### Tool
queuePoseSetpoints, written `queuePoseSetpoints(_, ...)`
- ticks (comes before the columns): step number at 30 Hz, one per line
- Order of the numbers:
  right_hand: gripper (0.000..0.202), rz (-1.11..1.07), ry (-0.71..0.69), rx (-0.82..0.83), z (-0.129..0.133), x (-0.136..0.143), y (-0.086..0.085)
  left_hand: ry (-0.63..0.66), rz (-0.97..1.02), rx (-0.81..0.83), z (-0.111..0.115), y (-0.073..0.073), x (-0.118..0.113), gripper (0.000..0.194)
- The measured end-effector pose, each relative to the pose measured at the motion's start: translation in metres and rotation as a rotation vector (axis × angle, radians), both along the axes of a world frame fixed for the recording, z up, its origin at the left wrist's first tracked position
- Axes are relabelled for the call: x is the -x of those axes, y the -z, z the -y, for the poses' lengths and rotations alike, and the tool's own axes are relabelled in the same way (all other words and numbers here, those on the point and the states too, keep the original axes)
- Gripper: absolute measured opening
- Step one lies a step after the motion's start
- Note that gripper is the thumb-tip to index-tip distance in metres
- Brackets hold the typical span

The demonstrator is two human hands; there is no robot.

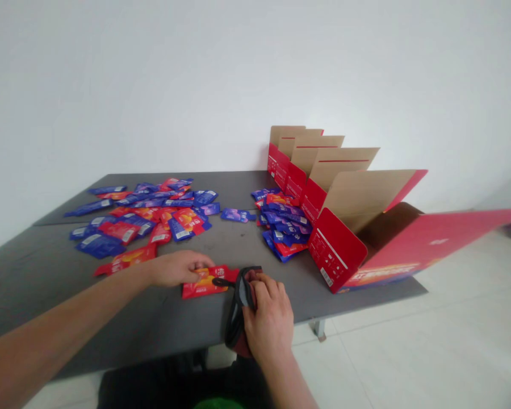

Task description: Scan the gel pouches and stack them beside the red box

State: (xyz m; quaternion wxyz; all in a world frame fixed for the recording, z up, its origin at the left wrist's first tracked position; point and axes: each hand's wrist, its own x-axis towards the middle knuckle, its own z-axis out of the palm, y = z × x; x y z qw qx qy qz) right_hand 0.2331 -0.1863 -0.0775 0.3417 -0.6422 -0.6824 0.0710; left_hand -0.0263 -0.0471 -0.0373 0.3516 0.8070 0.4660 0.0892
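My left hand [182, 269] grips the left end of a red snack packet [204, 286] with an orange picture, lying near the table's front edge. Held in my right hand [269, 311] is a maroon pouch [241, 343] with a thick black rim and a grey inside, its mouth tilted to the left. A small black loop [222, 282] sticks out from the pouch over the packet. The right hand's fingertips are partly hidden behind the pouch's rim. Just behind my left forearm lies another red packet [130, 258].
A loose heap of blue and red packets [153, 199] spreads over the table's left side. A second pile [285, 222] lies against a row of several red cardboard boxes [336, 253] with raised flaps. One blue packet [237, 215] lies between the heaps on the grey table [174, 335].
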Motion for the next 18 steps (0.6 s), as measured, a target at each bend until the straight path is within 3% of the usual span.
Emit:
queuePoseSetpoints(3, 0.022, -0.015, -0.002, -0.004, 0.000, 0.000, 0.000, 0.141, -0.035, 0.189, 0.001, 0.000, -0.003, 0.037)
queuePoseSetpoints(11, 0.017, -0.041, -0.014, -0.075, 0.002, 0.000, -0.002, 0.230, -0.226, 0.272, -0.015, -0.013, -0.011, 0.024)
queuePoseSetpoints(18, 0.020, -0.101, -0.021, -0.110, 0.004, 0.000, 0.003, 0.278, -0.159, 0.441, -0.035, -0.011, -0.001, 0.029)
